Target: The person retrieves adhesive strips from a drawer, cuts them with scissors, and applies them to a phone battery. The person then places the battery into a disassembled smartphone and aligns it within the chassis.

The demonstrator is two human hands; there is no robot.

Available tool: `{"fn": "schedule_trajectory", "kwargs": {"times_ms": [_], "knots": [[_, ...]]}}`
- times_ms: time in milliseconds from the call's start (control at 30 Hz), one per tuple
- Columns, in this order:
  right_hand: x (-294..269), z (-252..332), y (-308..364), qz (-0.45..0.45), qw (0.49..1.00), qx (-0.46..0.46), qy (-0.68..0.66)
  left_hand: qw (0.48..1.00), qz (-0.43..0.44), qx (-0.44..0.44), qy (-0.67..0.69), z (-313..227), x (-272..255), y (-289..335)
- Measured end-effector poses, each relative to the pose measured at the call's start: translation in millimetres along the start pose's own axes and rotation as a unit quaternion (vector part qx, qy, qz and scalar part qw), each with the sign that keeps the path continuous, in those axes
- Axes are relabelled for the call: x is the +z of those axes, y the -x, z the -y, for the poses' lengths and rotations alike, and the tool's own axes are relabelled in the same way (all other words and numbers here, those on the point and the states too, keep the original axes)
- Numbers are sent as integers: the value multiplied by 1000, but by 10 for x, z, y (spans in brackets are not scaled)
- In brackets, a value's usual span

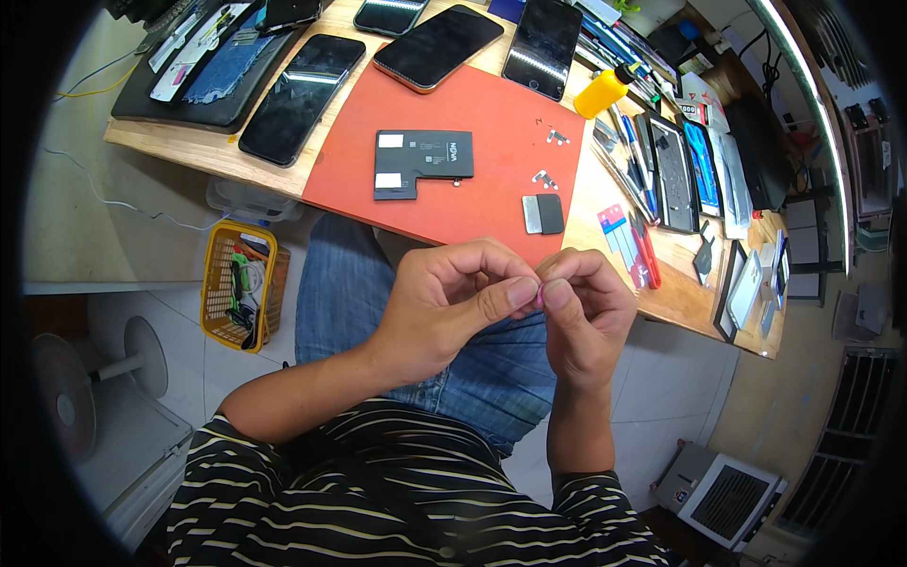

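Note:
Both my hands meet over my lap, just in front of the table's near edge. My left hand (463, 300) is closed in a pinch, thumb against the bent fingers. Opposite it, my right hand (588, 312) pinches too, its thumb tip touching the left one. A speck of pink shows between the fingertips; it is too small to name. Beyond them, on an orange-red mat (359, 222), lies an L-shaped black phone battery (430, 156) with two white patches. Right of it are a small black-and-silver block (543, 214) and tiny metal brackets (545, 179).
Several phones lie along the back, one a dark phone (302, 99) at the left. A yellow bottle (603, 92), tweezers and pens, an open phone frame (673, 170) and red-handled pliers (647, 250) fill the right side. A yellow basket (215, 283) stands on the floor.

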State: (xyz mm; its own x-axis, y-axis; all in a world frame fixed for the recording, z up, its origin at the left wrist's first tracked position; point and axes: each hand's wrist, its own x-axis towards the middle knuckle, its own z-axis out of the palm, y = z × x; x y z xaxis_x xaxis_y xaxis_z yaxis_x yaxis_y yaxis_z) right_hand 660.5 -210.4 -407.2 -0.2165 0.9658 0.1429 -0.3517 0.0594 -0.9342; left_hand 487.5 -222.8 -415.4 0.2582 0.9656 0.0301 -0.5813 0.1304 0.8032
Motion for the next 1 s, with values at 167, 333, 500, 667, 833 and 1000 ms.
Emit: {"fn": "schedule_trajectory", "kwargs": {"times_ms": [167,333,500,667,833,1000], "knots": [[29,-7,13,2,1000,-18,14,1000,7,-20,-7,-33,-33,3],[1,-20,-15,18,998,11,-67,999,31,-5,10,-21,-73,-10],[-11,-50,-30,39,997,1,-64,999,25,10,21,-14,-94,-15],[-26,-51,-29,44,997,0,-64,1000,18,5,6,-22,-88,-9],[-21,-55,-24,42,997,-2,-68,1000,21,0,2,-32,-89,-9],[-15,-47,-25,39,998,-6,-57,1000,23,-3,14,-43,-78,-7]]}}
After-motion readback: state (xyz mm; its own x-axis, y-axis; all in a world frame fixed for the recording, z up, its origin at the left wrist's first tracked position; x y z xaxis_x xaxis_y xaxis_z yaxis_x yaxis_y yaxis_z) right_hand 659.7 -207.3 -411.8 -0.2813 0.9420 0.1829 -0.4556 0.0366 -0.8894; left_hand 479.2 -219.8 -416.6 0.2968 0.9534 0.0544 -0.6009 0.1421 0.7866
